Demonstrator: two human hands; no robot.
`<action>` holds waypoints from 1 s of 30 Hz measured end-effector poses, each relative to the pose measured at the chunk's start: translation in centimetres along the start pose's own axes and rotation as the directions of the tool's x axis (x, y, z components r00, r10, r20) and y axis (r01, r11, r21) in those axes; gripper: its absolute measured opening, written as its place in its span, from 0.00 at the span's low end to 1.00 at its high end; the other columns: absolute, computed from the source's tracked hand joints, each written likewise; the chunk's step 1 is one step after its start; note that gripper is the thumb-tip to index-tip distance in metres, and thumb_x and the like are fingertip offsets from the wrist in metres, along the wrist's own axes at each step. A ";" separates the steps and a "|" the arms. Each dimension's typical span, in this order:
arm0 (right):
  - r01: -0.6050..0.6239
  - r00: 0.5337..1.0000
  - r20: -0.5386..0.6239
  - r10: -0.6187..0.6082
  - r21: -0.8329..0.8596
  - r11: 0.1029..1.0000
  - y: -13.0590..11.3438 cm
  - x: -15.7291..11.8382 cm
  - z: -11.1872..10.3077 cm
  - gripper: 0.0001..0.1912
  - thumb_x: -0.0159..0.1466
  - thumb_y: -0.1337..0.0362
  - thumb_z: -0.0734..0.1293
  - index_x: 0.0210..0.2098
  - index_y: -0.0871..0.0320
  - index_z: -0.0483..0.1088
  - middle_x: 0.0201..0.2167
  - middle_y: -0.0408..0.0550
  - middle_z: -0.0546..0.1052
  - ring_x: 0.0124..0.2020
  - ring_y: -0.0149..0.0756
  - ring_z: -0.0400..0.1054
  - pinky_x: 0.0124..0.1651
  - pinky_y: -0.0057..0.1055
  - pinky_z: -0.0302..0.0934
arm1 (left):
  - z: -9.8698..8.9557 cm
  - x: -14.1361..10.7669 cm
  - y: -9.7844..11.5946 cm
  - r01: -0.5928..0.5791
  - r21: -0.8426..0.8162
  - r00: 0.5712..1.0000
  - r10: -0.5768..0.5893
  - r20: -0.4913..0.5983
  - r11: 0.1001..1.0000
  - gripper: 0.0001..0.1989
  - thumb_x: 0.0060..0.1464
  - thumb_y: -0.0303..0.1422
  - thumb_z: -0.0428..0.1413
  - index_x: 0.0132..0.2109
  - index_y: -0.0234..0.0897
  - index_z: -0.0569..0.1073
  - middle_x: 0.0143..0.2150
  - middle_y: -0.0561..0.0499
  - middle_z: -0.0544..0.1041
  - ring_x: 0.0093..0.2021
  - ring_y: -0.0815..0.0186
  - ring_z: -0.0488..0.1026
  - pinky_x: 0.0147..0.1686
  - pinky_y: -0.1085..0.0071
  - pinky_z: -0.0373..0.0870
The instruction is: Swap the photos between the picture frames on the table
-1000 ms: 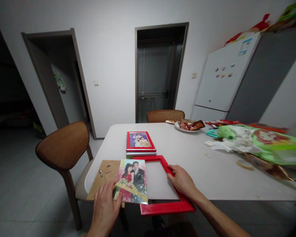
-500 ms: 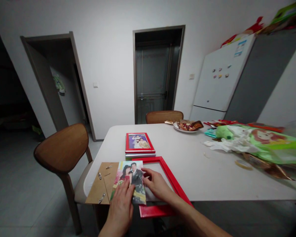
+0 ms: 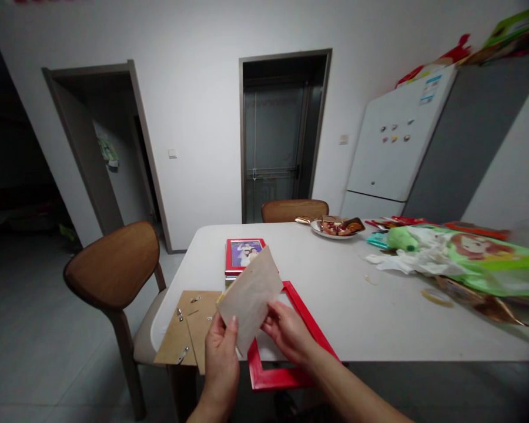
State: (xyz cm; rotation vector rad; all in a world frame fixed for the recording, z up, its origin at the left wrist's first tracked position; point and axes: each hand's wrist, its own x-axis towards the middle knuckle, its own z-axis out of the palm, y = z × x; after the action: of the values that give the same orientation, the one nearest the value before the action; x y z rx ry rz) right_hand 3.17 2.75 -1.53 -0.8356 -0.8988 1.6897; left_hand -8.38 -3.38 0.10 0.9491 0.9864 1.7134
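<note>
A photo print (image 3: 252, 296) is raised above the table, tilted, its pale blank back towards me. My left hand (image 3: 223, 346) pinches its lower left edge with the thumb on top. At the right edge, the fingers of my right hand (image 3: 286, 332) are closed on the same print. Below lies an empty red picture frame (image 3: 312, 323), partly covered by my right hand and the print. The brown backing board (image 3: 183, 329) with metal clips rests at the table's left front corner. Behind the print, a red framed photo (image 3: 242, 252) lies on a stack.
A white table (image 3: 344, 311) holds a plate of food (image 3: 335, 229) at the back, a tape roll (image 3: 436, 297) and a green plastic bag (image 3: 494, 252) at right. Wooden chairs stand at the left (image 3: 114, 264) and far side (image 3: 295, 210). A fridge (image 3: 388, 135) is behind.
The photo print has been lifted off the backing board and turned over, from picture side to blank back. My left hand has gone from lying flat on it to pinching its edge.
</note>
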 end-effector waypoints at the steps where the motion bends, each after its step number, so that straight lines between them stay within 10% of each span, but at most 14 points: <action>1: 0.052 0.998 -0.047 -0.051 0.020 0.998 -0.3 0.1 -0.5 0.11 0.54 0.62 0.58 0.36 0.59 0.63 0.31 0.48 0.74 0.32 0.33 0.69 0.32 0.28 0.62 | 0.3 -0.2 -0.4 0.026 0.008 0.999 -0.026 0.036 1.000 0.21 0.48 0.38 0.51 0.49 0.32 0.63 0.44 0.44 0.73 0.44 0.60 0.70 0.43 0.65 0.67; 7: 0.077 0.980 -0.159 -0.119 -0.247 0.966 -4.2 0.2 -4.2 0.26 0.48 0.72 0.56 0.47 0.59 0.60 0.33 0.47 0.75 0.29 0.35 0.70 0.28 0.28 0.63 | -0.6 -0.8 -1.6 -0.042 0.350 0.982 -0.026 0.188 0.936 0.25 0.45 0.32 0.51 0.52 0.31 0.58 0.53 0.39 0.65 0.53 0.59 0.62 0.51 0.62 0.59; 12: 0.028 0.976 -0.177 -0.126 -0.473 0.881 -4.5 1.0 -6.5 0.28 0.47 0.74 0.54 0.49 0.62 0.61 0.32 0.49 0.76 0.29 0.34 0.70 0.29 0.27 0.63 | -0.7 -2.1 -1.9 -0.178 0.741 0.934 -0.125 0.333 0.647 0.27 0.41 0.26 0.51 0.52 0.33 0.61 0.54 0.41 0.64 0.55 0.58 0.59 0.54 0.59 0.53; 20: 0.073 0.975 -0.105 -0.196 -0.683 0.727 -2.5 2.9 -6.7 0.25 0.47 0.73 0.53 0.44 0.64 0.66 0.31 0.48 0.76 0.29 0.34 0.69 0.32 0.27 0.62 | -1.4 -2.4 -2.6 -0.375 0.803 0.853 -0.168 0.495 0.463 0.28 0.37 0.24 0.55 0.51 0.30 0.64 0.58 0.36 0.57 0.58 0.53 0.53 0.55 0.55 0.52; 25: 0.099 0.938 -0.002 -0.347 -0.956 0.275 -2.7 3.3 -6.6 0.21 0.50 0.71 0.54 0.42 0.63 0.68 0.35 0.51 0.74 0.34 0.36 0.67 0.38 0.28 0.58 | -1.5 -2.4 -2.4 -0.435 0.826 0.821 -0.219 0.527 0.359 0.27 0.38 0.24 0.55 0.50 0.27 0.65 0.58 0.34 0.57 0.59 0.53 0.50 0.55 0.54 0.51; 30: 0.005 0.932 -0.009 -0.363 -0.999 0.037 -2.7 3.0 -6.8 0.17 0.53 0.64 0.57 0.40 0.64 0.67 0.35 0.57 0.72 0.35 0.42 0.66 0.36 0.32 0.55 | -0.8 -2.3 -1.3 -0.454 0.837 0.804 -0.263 0.533 0.306 0.24 0.38 0.25 0.55 0.47 0.29 0.67 0.57 0.36 0.60 0.58 0.52 0.52 0.54 0.55 0.53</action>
State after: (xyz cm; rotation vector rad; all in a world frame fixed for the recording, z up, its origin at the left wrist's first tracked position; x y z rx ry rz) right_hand 9.47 7.39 -2.85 -1.7090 -1.9482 0.3546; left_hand -8.02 -5.35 -1.78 2.2261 1.5190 0.5519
